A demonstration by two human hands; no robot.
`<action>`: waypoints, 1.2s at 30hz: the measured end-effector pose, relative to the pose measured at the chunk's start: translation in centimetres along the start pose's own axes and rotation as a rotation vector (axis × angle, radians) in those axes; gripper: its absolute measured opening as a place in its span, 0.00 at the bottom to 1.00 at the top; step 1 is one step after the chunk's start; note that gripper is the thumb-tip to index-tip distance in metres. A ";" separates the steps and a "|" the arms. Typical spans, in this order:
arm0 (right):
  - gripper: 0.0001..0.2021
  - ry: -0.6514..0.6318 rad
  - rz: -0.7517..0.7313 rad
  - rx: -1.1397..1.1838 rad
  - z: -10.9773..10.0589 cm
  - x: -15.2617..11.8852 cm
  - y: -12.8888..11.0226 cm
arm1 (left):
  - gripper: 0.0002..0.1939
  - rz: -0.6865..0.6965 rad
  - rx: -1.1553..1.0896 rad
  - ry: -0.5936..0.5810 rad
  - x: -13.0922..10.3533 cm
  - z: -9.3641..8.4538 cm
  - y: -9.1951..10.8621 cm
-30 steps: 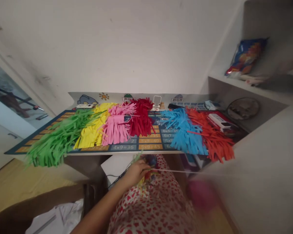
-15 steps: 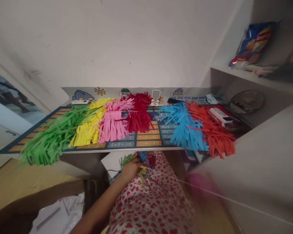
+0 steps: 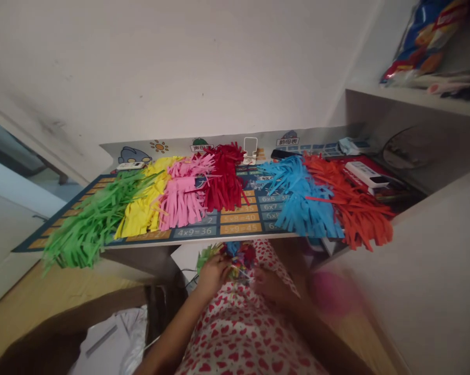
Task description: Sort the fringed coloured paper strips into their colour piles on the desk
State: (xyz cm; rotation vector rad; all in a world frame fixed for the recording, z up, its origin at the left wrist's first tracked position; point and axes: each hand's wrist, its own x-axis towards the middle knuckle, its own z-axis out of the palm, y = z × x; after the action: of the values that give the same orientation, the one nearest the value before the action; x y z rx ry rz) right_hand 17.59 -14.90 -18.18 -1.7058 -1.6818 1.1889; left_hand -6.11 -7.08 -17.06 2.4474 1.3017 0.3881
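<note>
Below the desk's (image 3: 238, 239) front edge, our left hand (image 3: 214, 273) grips the multicoloured fringe bundle (image 3: 238, 258); we cannot tell what our right hand (image 3: 271, 286) holds. We seem mid-tying, which calls for steady tension.

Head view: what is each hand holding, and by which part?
The left hand holds a multicoloured paper-fringe bundle by its left side. The right hand is blurred at the bundle's right; whether it grips anything cannot be told.
</note>
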 end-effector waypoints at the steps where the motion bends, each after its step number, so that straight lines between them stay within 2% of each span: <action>1: 0.12 -0.008 0.008 -0.028 1.0 0.8 -0.3 | 0.15 -0.026 0.004 0.047 -0.7 -0.4 0.3; 3: 0.17 -0.018 0.006 -0.082 2.8 1.8 -1.1 | 0.15 -0.142 -0.095 0.129 -2.3 -1.0 1.3; 4: 0.19 -0.024 -0.010 -0.103 3.7 1.9 -1.6 | 0.13 -0.251 -0.270 0.156 -3.1 -1.1 1.9; 6: 0.19 -0.052 -0.068 -0.139 5.1 1.5 -2.5 | 0.16 -0.510 -0.760 0.035 -3.9 -0.7 3.4; 8: 0.17 -0.108 -0.136 -0.172 6.3 0.8 -3.3 | 0.20 -0.645 -1.023 -0.071 -3.4 0.2 4.4; 10: 0.12 -0.174 -0.187 -0.201 7.1 0.0 -3.6 | 0.18 -0.719 -1.174 -0.116 -2.0 1.1 4.7; 13: 0.12 -0.220 -0.218 -0.218 6.7 -1.0 -2.6 | 0.14 -0.801 -1.401 -0.111 0.3 1.1 3.6; 16: 0.16 -0.169 -0.181 -0.197 4.4 -1.3 -0.4 | 0.13 -0.845 -1.563 -0.021 1.0 0.0 1.8; 19: 0.17 -0.020 -0.084 -0.188 2.3 -0.4 1.4 | 0.13 -0.882 -1.640 0.081 0.1 -0.7 0.5; 22: 0.14 0.068 -0.030 -0.187 2.3 1.9 1.7 | 0.16 -0.901 -1.657 0.130 -0.8 -0.6 0.2; 26: 0.07 0.034 0.013 -0.155 4.2 4.6 0.2 | 0.20 -0.891 -1.618 0.183 -1.5 -1.0 0.1; 29: 0.09 -0.009 0.046 -0.106 3.9 4.9 -0.7 | 0.24 -0.880 -1.538 0.220 -2.3 -2.2 -0.4; 32: 0.16 0.002 0.061 -0.048 1.2 3.4 -0.8 | 0.26 -0.875 -1.426 0.177 -3.6 -3.4 -0.6; 36: 0.18 0.072 0.073 0.018 -4.5 -0.8 -0.7 | 0.27 -0.783 -1.275 0.024 -4.4 -4.7 0.8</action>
State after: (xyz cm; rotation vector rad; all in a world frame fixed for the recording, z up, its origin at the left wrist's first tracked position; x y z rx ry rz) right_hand 20.98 -14.43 -15.04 -1.7915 -1.5745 1.1577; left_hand -9.77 -10.40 -12.81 0.8306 1.2747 0.7098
